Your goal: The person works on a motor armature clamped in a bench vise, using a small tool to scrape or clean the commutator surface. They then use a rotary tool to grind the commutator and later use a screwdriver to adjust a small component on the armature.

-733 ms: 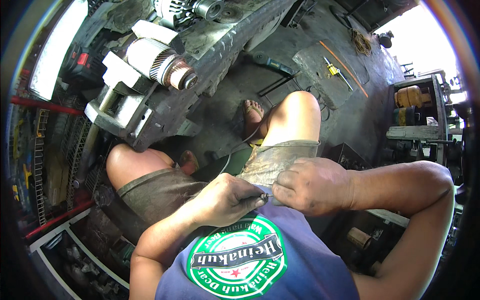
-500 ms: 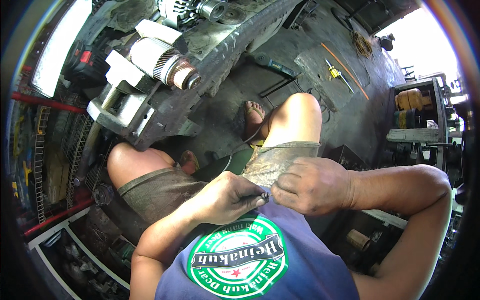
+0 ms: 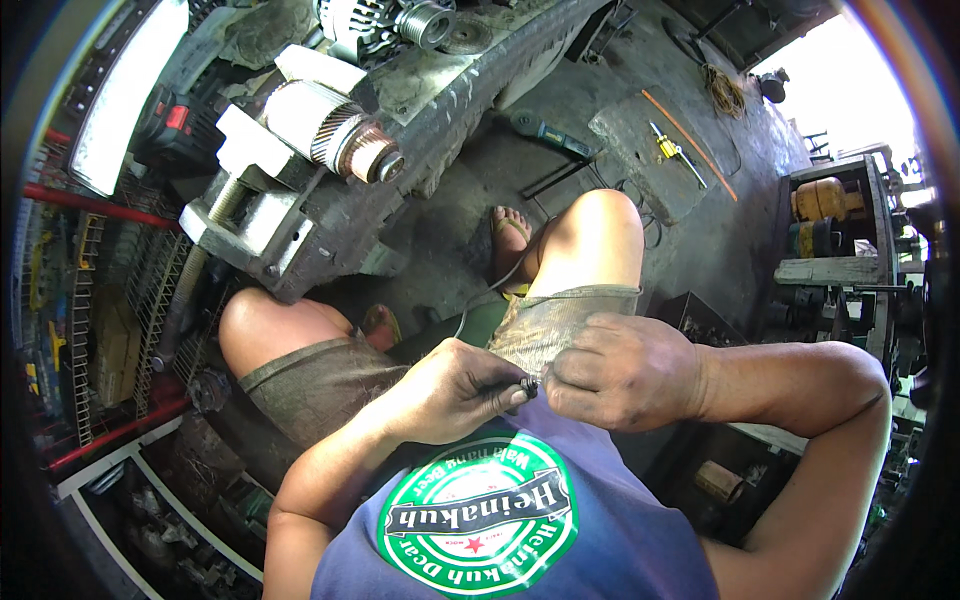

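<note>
- Since the earlier frame, both hands have barely moved; only the view has shifted slightly.
- The left hand (image 3: pixel 455 385) and right hand (image 3: pixel 625 370) stay pinched on a small dark part (image 3: pixel 528 388) just above the lap, a thin wire (image 3: pixel 490 290) trailing from it.
- No container holds anything visible; the vise (image 3: pixel 265 215) on the tabletop (image 3: pixel 480 70) clamps a motor armature (image 3: pixel 335 140).

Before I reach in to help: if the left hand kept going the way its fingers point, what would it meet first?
Probably the right hand: the left hand points at it, both pinching a small dark part between them.
</note>
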`<state>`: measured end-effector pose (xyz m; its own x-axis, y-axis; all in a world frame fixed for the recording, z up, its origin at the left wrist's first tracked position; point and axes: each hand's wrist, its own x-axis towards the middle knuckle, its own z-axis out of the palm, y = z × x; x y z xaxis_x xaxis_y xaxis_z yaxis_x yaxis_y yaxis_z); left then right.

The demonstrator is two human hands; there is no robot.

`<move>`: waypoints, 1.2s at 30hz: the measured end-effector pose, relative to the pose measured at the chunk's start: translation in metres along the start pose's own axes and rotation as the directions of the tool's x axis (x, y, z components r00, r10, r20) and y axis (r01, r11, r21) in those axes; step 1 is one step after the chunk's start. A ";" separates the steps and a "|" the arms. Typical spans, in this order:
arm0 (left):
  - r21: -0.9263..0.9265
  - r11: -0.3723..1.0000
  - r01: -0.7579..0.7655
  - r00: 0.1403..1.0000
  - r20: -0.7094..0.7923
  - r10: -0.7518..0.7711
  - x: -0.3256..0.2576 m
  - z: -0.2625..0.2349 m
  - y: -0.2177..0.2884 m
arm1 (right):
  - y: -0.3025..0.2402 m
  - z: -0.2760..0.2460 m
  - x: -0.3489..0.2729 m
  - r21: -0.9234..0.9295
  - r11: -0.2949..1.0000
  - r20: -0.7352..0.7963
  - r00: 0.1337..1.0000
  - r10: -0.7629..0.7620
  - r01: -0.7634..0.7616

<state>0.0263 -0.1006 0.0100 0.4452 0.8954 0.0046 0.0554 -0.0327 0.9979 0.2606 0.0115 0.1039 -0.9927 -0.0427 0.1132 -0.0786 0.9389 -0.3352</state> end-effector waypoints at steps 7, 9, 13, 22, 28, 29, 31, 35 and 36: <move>-0.053 0.996 -0.067 0.988 -0.145 0.058 -0.026 -0.036 0.009 | 0.008 0.007 0.017 0.349 0.913 -0.229 0.926 0.301 -0.211; -0.121 0.988 -0.093 0.983 -0.170 0.072 -0.038 -0.047 0.013 | 0.006 0.017 0.022 0.432 0.878 -0.300 0.885 0.356 -0.207; -0.097 0.993 -0.060 0.989 -0.143 0.045 -0.057 -0.057 0.014 | -0.001 0.039 0.033 0.521 0.837 -0.306 0.878 0.368 -0.169; -0.177 0.972 -0.155 0.967 -0.230 0.112 -0.079 -0.057 -0.005 | -0.012 0.066 0.038 0.604 0.772 -0.234 0.881 0.411 -0.200; -0.208 0.956 -0.209 0.948 -0.285 0.145 -0.084 -0.059 -0.009 | -0.015 0.073 0.037 0.603 0.762 -0.241 0.857 0.455 -0.235; -0.245 0.949 -0.200 0.948 -0.294 0.124 -0.085 -0.061 -0.009 | -0.016 0.074 0.037 0.604 0.760 -0.236 0.856 0.460 -0.242; -0.316 0.928 -0.197 0.944 -0.316 0.092 -0.088 -0.066 -0.010 | -0.017 0.076 0.037 0.615 0.747 -0.227 0.850 0.475 -0.253; -0.311 0.922 -0.229 0.918 -0.385 0.098 -0.093 -0.076 -0.016 | -0.018 0.082 0.039 0.616 0.746 -0.244 0.839 0.487 -0.254; -0.315 0.923 -0.220 0.915 -0.394 0.084 -0.094 -0.077 -0.018 | -0.018 0.084 0.040 0.614 0.749 -0.255 0.835 0.487 -0.249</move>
<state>-0.0855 -0.1498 -0.0031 0.0605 0.9918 0.1128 -0.3286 -0.0869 0.9405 0.2148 -0.0360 0.0363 -0.8440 0.5087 0.1700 0.1320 0.5041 -0.8535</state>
